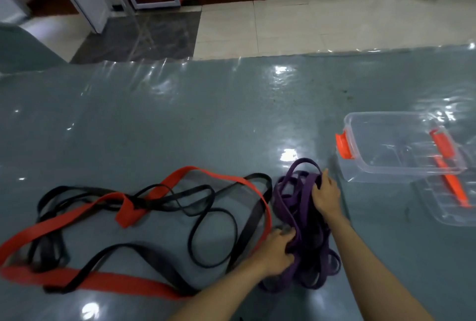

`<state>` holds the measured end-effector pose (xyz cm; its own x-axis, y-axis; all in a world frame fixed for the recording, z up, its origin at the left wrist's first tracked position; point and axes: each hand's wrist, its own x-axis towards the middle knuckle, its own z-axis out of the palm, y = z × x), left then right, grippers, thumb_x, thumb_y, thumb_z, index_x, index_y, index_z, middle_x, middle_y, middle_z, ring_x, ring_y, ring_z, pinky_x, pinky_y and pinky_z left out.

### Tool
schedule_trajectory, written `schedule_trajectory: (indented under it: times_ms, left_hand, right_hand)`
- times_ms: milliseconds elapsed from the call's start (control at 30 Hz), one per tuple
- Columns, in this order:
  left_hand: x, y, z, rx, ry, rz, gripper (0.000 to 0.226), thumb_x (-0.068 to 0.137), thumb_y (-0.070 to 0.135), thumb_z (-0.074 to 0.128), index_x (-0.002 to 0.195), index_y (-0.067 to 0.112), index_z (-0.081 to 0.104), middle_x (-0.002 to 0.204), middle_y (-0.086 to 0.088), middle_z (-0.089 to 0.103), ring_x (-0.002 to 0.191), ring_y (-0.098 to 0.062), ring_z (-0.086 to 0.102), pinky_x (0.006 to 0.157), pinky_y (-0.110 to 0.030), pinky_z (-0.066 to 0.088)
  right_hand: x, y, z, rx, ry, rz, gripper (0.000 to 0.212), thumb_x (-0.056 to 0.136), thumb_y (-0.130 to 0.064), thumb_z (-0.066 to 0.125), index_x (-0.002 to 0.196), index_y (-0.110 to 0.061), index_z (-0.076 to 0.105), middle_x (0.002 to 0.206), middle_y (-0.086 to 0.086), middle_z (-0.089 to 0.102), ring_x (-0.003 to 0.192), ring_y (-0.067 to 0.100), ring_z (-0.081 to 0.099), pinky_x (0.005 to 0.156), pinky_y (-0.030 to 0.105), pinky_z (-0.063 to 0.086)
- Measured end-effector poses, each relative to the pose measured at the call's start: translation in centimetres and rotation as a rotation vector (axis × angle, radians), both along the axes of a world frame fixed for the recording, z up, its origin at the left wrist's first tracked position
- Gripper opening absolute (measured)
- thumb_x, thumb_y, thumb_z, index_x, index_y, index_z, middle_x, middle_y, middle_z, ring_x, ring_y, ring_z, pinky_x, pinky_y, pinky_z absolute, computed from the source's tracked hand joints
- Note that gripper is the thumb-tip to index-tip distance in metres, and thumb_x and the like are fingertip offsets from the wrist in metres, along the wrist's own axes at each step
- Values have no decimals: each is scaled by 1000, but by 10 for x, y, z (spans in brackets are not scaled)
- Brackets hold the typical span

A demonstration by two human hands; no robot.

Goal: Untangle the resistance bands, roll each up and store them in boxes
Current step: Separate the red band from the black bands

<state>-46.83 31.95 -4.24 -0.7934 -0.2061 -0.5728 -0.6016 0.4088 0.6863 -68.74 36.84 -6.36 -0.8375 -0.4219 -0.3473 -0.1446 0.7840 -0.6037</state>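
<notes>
Both hands' fingers [320,184] curled round purple bands [304,220].

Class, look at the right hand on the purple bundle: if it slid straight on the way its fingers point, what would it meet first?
The right hand points up and slightly left, away from the person. Past the upstanding loop of the purple band the table looks bare; the clear box sits off to the right, probably outside that line.

Red band [77,277] runs off the left edge; lid [448,207] cut off right.
</notes>
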Motion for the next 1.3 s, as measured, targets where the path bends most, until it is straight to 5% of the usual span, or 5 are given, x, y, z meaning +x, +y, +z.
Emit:
schedule_trajectory:
  times_ms: [200,600,833,1033,1300]
  left_hand:
    - [12,-14,3,-208,43,13,24,101,13,57,119,2,69,135,-17,54,125,-34,56,110,-33,42]
    - [128,-73,55,-682,83,-34,31,104,27,49,130,22,65,132,-2,66,119,-29,64,93,-42,53]
    - [240,-113,44,-688,2,264,28,104,27,54,130,25,66,127,6,68,112,-18,67,87,-35,54]
    - [321,-155,28,-634,-92,489,26,100,18,57,122,21,71,124,-1,67,111,-25,67,88,-41,56]
    - [422,-253,18,-650,-10,872,28,91,4,70,119,5,73,125,-19,67,116,-43,62,97,-51,53]
  right_hand:
    - [20,16,27,-42,211,121,63,93,5,57,155,-4,47,163,28,33,151,46,29,125,54,28]
    - [155,4,69,-162,266,563,26,97,-7,65,122,-9,73,125,8,67,117,32,61,99,47,53]
    - [234,-13,49,-118,218,548,24,92,-3,70,115,-4,75,119,12,66,108,36,63,97,48,53]
    - [286,-29,33,146,29,532,37,100,-16,63,137,-12,66,149,10,50,131,35,55,105,44,49]
    - [345,-67,34,320,61,466,42,99,-17,65,141,-12,63,146,13,55,130,36,58,106,40,48]
